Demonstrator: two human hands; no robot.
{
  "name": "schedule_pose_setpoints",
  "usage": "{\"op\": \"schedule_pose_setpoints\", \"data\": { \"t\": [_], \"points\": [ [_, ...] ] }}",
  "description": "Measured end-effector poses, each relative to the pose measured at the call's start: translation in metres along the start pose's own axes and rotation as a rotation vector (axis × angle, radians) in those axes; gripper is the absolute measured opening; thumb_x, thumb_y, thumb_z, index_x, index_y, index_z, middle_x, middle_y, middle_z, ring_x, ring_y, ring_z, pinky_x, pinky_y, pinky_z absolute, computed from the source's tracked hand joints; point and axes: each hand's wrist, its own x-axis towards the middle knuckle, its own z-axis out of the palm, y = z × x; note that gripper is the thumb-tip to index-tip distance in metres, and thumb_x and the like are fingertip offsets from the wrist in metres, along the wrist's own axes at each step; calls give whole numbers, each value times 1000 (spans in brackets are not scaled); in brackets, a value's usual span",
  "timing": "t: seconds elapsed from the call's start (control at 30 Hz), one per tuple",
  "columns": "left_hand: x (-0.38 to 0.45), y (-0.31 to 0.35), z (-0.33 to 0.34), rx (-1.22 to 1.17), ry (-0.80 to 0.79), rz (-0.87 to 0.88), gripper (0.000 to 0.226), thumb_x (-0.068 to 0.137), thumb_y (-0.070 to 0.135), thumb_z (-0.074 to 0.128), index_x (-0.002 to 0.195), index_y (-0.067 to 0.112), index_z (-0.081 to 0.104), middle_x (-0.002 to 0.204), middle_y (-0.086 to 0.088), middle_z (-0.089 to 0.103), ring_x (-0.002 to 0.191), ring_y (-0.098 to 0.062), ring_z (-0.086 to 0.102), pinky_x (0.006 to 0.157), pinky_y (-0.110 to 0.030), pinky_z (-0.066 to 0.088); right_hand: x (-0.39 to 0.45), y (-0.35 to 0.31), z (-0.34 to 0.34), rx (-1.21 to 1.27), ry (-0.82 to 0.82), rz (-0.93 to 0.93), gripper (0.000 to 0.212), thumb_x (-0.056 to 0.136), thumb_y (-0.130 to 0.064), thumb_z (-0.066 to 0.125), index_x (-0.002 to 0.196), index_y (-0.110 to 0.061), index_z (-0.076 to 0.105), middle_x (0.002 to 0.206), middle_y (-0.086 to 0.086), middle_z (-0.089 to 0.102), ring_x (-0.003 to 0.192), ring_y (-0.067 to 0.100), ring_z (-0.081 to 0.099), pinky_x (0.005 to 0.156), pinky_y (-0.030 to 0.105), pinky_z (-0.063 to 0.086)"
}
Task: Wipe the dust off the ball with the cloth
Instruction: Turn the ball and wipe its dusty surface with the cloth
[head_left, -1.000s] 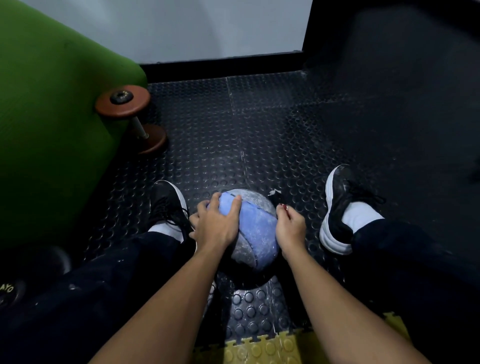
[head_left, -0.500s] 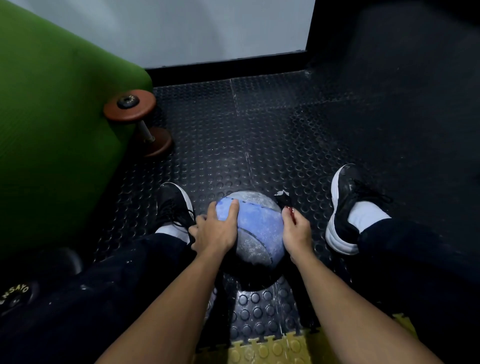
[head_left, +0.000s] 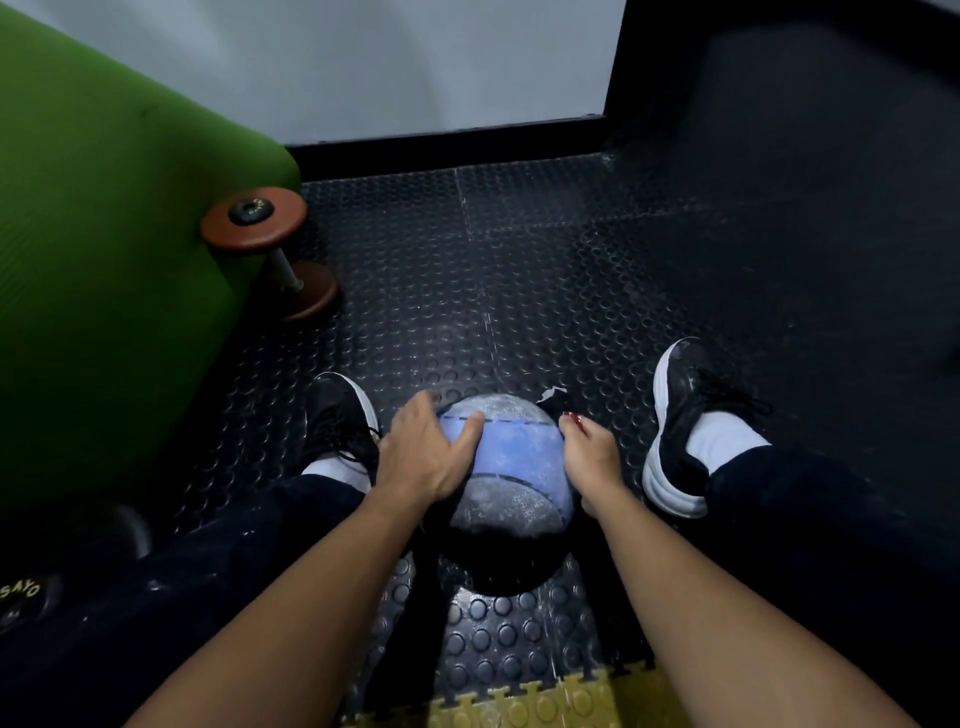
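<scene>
Dust lay in a grey film over the medicine ball (head_left: 511, 467), which sat on the studded rubber floor mat (head_left: 519, 291) between the person's two black shoes. It looked heavy and firm, with a grainy skin that should not slip, best steadied by a palm on each flank. Being round, it had no long axis; its blue band ran across the top, left to right. The left hand (head_left: 423, 454) lay spread and open on the upper left, thumb on the band. The right hand (head_left: 592, 457) pressed the right side, fingers curled; whether it held the dark cloth (head_left: 553, 397) peeking behind it I could not tell. A brown dumbbell (head_left: 270, 244) leaned against a green pad (head_left: 104, 260), well apart.
</scene>
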Motion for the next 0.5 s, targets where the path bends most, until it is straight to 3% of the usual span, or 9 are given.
{"op": "schedule_pose_setpoints", "data": {
  "t": [0.1, 0.23, 0.4, 0.5],
  "points": [
    [4, -2, 13, -209, -72, 98, 65, 95, 61, 49, 149, 24, 45, 150, 0, 50, 138, -20, 45, 115, -42, 35, 8, 1, -8, 37, -77, 32, 30, 92, -35, 55, 81, -11, 68, 87, 9, 72, 77, 15, 59, 72, 33, 44],
    [1, 0, 26, -247, 20, 85, 58, 95, 58, 52, 145, 27, 51, 147, 5, 53, 135, -16, 47, 114, -37, 36, 14, 12, -13, 31, -74, 96, 27, 95, -34, 53, 95, -15, 72, 94, -2, 71, 91, 16, 63, 87, 35, 49],
    [-2, -3, 28, -291, 61, 19, 58, 95, 59, 49, 144, 28, 52, 148, 5, 53, 136, -17, 47, 115, -41, 37, -1, 5, -5, 6, 47, -76, 36, 94, -31, 54, 67, -8, 57, 64, -1, 56, 64, 14, 48, 60, 32, 36],
    [-7, -8, 26, -311, 70, -4, 54, 98, 55, 50, 145, 27, 51, 149, 4, 52, 137, -18, 47, 115, -39, 36, -13, 13, 0, 37, 102, -90, 32, 95, -28, 55, 72, -9, 63, 69, 1, 62, 66, 14, 51, 62, 30, 39]
  ]
}}
